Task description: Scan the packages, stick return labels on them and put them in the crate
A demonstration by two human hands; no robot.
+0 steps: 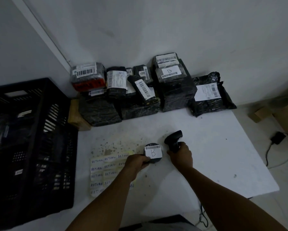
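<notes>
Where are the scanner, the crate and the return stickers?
scanner (173,140), head view, its dark body.
crate (45,100), head view, its slotted right wall.
return stickers (105,165), head view, middle of the sheet.

A black adapter (277,138) with its cable lies on the floor — beside cardboard (259,114).

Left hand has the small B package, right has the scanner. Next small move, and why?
Probably tilt the scanner so its head points at the barcode on the small package. The right hand grips it beside the package, and the left hand holds the package label-up, with no return label visible on it.
</notes>
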